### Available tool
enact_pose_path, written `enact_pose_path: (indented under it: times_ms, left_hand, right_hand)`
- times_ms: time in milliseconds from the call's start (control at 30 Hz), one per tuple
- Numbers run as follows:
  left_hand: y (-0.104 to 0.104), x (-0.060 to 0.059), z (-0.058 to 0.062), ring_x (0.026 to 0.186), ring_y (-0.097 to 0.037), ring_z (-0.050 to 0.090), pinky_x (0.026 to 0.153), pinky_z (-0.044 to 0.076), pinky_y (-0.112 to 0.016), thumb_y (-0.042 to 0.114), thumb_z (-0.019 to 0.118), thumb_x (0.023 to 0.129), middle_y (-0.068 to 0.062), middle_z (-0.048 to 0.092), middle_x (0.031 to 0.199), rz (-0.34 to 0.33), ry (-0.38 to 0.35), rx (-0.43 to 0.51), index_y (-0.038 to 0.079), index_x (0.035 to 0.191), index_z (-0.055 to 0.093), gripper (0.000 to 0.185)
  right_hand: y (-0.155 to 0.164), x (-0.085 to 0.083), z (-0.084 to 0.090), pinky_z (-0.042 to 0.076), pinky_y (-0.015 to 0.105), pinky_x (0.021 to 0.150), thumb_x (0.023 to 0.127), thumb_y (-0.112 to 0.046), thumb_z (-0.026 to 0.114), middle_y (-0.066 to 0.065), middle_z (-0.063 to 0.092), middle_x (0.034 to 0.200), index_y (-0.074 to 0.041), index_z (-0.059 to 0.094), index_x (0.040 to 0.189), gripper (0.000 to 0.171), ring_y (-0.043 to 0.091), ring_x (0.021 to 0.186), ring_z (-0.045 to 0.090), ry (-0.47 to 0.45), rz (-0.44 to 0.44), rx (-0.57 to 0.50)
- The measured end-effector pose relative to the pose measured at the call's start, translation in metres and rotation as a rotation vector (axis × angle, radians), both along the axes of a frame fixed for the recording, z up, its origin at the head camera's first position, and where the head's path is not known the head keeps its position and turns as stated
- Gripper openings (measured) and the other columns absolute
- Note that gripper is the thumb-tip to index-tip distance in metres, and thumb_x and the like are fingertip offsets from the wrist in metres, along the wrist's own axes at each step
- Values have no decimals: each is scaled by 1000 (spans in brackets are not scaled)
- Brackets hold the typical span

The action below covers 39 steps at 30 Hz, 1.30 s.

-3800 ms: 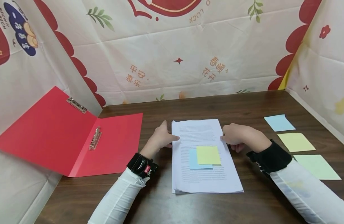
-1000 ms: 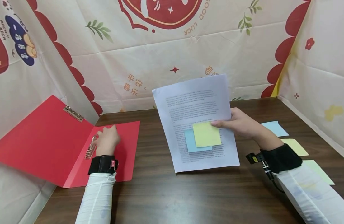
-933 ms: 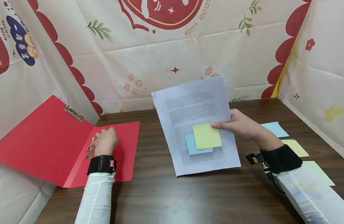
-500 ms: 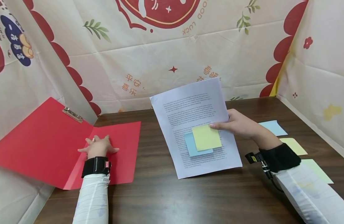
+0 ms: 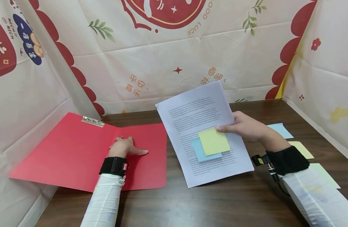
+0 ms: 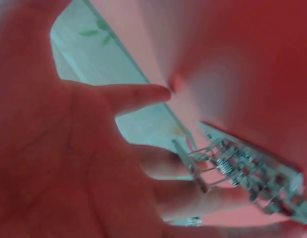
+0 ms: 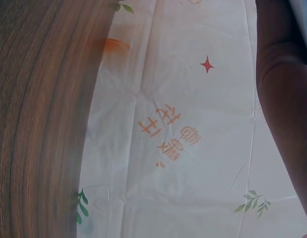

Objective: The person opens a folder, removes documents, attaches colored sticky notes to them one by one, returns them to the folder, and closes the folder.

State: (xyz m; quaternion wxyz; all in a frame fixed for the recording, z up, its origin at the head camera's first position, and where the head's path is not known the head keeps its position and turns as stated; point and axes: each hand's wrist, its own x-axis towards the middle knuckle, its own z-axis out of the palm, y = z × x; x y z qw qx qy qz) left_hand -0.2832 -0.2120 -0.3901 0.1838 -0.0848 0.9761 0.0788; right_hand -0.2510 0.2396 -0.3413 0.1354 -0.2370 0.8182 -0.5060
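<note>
An open red folder [image 5: 57,157] lies at the left, with a metal clip [image 5: 93,121] at the top of its left cover. My left hand [image 5: 121,148] presses on the folder near its fold, thumb and fingers spread. In the left wrist view, straight fingers reach past a second, raised lever clip [image 6: 257,173]. My right hand [image 5: 244,126] grips a printed paper stack [image 5: 191,110] by its right edge, tilted above the table. Its thumb lies on a yellow sticky note [image 5: 213,145], which overlaps a blue sticky note [image 5: 198,153] on the top sheet.
Blue [image 5: 282,130], yellow [image 5: 302,149] and green [image 5: 324,173] sticky notes lie in a row on the right of the wooden table [image 5: 191,208]. A printed cloth [image 5: 151,69] hangs behind the table and along both sides.
Both hands were at the paper stack on the table; the right hand then lifted it. The left hand went to the folder's clip, spread its fingers, and the folder has slid right.
</note>
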Motion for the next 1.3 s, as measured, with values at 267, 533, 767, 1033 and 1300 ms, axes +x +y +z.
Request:
enact_pose_path:
  times_ms: [267, 533, 767, 1033, 1300]
  left_hand:
    - [33, 5, 14, 145, -43, 42, 104, 56, -60, 58, 79, 87, -29, 37, 162, -140, 3, 40, 4, 157, 43, 95]
    - [66, 13, 15, 95, -26, 70, 70, 57, -37, 55, 79, 91, -20, 51, 150, -272, 48, 67, 6, 150, 52, 81]
    - [90, 20, 15, 64, -19, 71, 68, 54, -31, 34, 82, 94, -8, 71, 79, -347, 94, 135, 0, 156, 44, 80]
    - [98, 22, 14, 122, -28, 66, 100, 60, -47, 30, 92, 82, -14, 69, 130, -478, 127, 239, 4, 160, 42, 97]
    - [88, 18, -2, 164, -48, 19, 122, 40, -66, 42, 93, 79, -18, 25, 176, -391, 43, 162, 5, 171, 15, 127]
  right_hand:
    - [4, -2, 4, 67, 51, 76, 102, -22, 71, 15, 78, 116, -3, 53, 148, 53, 37, 90, 82, -91, -60, -33]
    - [9, -2, 11, 66, 52, 81, 103, -24, 71, 8, 81, 112, -3, 51, 147, 52, 38, 95, 82, -225, -131, -82]
    - [14, -4, 12, 66, 51, 84, 104, -22, 69, 7, 81, 114, -5, 50, 147, 50, 36, 97, 82, -282, -146, -123]
    - [-1, -10, -9, 65, 52, 89, 103, -23, 71, 11, 79, 117, 0, 47, 150, 58, 38, 102, 81, -414, -120, -93]
    - [-9, -14, -24, 65, 51, 89, 104, -19, 68, 13, 78, 118, 3, 46, 152, 58, 35, 102, 81, -491, -106, -96]
